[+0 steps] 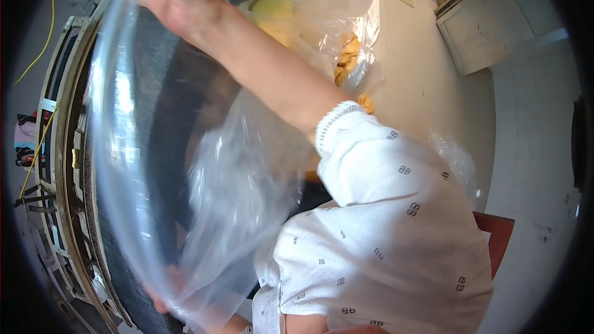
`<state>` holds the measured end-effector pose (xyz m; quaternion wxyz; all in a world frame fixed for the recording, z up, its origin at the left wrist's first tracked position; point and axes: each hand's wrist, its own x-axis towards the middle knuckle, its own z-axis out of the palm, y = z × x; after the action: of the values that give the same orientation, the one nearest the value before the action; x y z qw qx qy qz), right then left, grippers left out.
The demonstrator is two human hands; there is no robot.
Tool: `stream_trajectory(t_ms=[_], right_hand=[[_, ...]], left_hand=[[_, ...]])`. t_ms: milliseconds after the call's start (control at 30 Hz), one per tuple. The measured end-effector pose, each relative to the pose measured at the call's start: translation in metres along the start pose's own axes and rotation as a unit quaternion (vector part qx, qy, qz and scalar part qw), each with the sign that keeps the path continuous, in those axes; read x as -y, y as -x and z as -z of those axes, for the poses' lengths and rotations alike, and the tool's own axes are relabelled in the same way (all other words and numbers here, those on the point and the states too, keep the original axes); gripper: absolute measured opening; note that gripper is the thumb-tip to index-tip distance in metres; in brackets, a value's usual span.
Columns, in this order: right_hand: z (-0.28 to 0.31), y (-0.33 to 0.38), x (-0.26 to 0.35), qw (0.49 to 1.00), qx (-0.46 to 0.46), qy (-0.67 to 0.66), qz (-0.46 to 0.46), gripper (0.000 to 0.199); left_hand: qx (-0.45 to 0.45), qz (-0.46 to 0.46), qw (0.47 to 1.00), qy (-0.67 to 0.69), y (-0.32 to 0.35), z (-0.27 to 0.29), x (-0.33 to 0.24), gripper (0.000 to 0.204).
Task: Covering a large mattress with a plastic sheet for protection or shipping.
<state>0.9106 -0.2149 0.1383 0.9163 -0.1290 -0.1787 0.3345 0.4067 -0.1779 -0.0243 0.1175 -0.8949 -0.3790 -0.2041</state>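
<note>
Over the dark surface (119, 269), we are holding clear plastic film (241, 170), right hand (184, 3) apparently pinching its edge, left hand (166, 287) too blurred to tell; probably light, limp and slippery, it is needing edge holds.

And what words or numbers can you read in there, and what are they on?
Shirt: small dark printed characters, repeated all over the white cloth; readable in places, but I don't copy out printing.
White tag, on the frame at the left: too small to read.
Plastic: no writing that I can make out.
I can't make out writing anywhere else.
</note>
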Motion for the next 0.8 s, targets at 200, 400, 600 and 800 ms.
stream_trajectory(t_ms=[200,400,600,800], right_hand=[[-0.042,-0.035,-0.105,0.896,0.361,0.238,0.102,0.022],[0.068,0.024,-0.173,0.486,0.312,0.8,0.163,0.046],[0.102,0.006,-0.139,0.371,0.348,0.846,0.158,0.058],[0.094,-0.017,-0.134,0.413,0.484,0.759,0.137,0.049]], left_hand=[[-0.042,-0.018,0.999,-0.023,-0.058,0.027,0.148,0.038],[-0.027,0.041,0.993,-0.11,-0.014,0.178,0.257,0.039],[-0.105,0.231,0.961,-0.114,0.049,0.266,0.117,0.033],[0.078,0.306,0.947,0.054,0.08,0.125,0.076,0.074]])
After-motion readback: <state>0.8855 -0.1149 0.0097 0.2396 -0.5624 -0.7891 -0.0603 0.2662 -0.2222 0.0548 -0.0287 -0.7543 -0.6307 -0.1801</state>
